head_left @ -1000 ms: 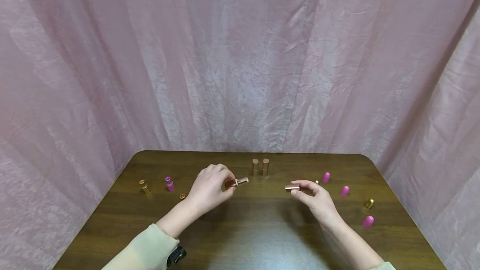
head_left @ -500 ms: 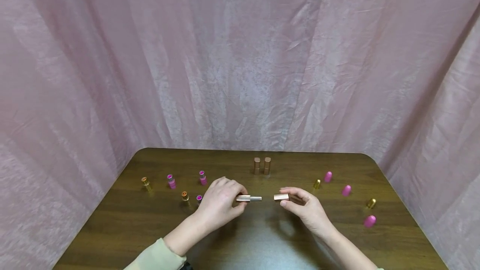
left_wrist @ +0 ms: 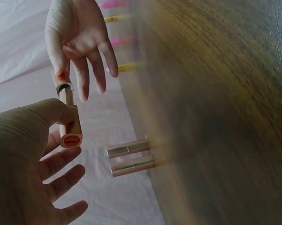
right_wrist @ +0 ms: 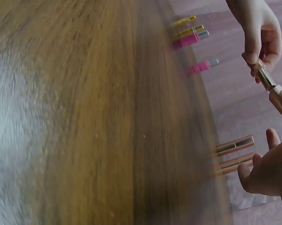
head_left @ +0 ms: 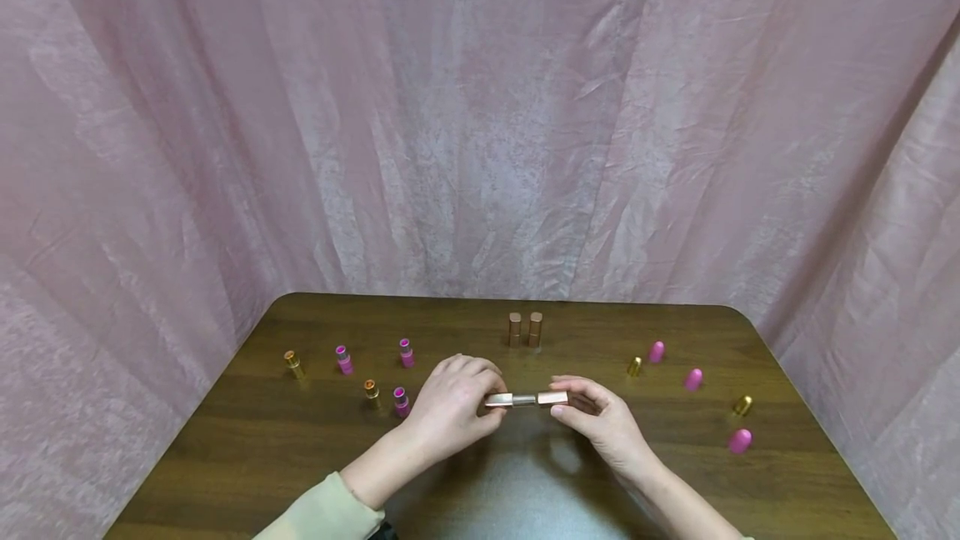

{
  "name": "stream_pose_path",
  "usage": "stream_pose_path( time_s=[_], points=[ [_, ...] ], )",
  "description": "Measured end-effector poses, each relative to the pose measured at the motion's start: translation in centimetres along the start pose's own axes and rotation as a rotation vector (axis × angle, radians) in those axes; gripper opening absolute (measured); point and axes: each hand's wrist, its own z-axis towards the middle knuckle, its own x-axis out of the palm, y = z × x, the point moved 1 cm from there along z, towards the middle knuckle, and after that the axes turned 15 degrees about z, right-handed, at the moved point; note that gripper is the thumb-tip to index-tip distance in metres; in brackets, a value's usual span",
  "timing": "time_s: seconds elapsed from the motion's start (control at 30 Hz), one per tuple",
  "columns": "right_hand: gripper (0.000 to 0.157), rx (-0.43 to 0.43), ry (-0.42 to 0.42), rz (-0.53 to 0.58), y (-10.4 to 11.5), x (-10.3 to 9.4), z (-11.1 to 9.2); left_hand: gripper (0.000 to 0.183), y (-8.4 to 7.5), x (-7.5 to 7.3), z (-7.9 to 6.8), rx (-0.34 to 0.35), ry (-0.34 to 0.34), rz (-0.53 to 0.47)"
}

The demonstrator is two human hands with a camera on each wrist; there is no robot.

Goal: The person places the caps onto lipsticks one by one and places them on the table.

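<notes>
My left hand (head_left: 456,400) pinches a rose-gold lipstick tube (head_left: 498,400) between thumb and fingers, its silvery inner sleeve (head_left: 524,400) pointing right. Opposite it, my right hand (head_left: 604,417) pinches the matching rose-gold cap (head_left: 552,398) by thumb and fingertips. The cap's mouth is right at the end of the sleeve, the two lying in one line above the table. In the left wrist view a red label (left_wrist: 71,140) shows on the tube's base, and the other left fingers are spread loosely. The right wrist view shows the bare sleeve (right_wrist: 266,78) between both hands.
Two capped rose-gold lipsticks (head_left: 525,330) stand at the back middle of the wooden table (head_left: 480,507). Uncapped gold tubes (head_left: 294,365) and pink tubes (head_left: 344,360) stand on the left. Pink caps (head_left: 693,380) and gold caps (head_left: 742,406) stand on the right. A pink curtain (head_left: 480,123) hangs behind.
Both hands have come together over the middle, the left moving right and nearer, the right moving left. The gap between tube and cap has shrunk to almost nothing.
</notes>
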Motion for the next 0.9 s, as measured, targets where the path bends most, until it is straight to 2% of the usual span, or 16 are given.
stream_pose_path(
  time_s=[0.23, 0.43, 0.7, 0.9],
  points=[
    [0.038, 0.002, 0.016, 0.066, -0.4, 0.5, 0.1, 0.017, -0.2, 0.1, 0.0, -0.001, -0.003, -0.011],
    [0.039, 0.041, -0.016, 0.105, -0.7, 0.8, 0.1, 0.017, -0.1, -0.1, 0.1, -0.022, 0.001, -0.051],
    [0.041, 0.079, 0.002, 0.197, -1.2, 0.9, 0.4, 0.013, 0.1, -0.7, 0.4, -0.055, 0.059, -0.14],
    [0.041, 0.074, 0.034, 0.196, -1.4, 1.1, 0.4, 0.012, 0.2, -1.0, 0.7, -0.059, 0.103, -0.155]
  ],
)
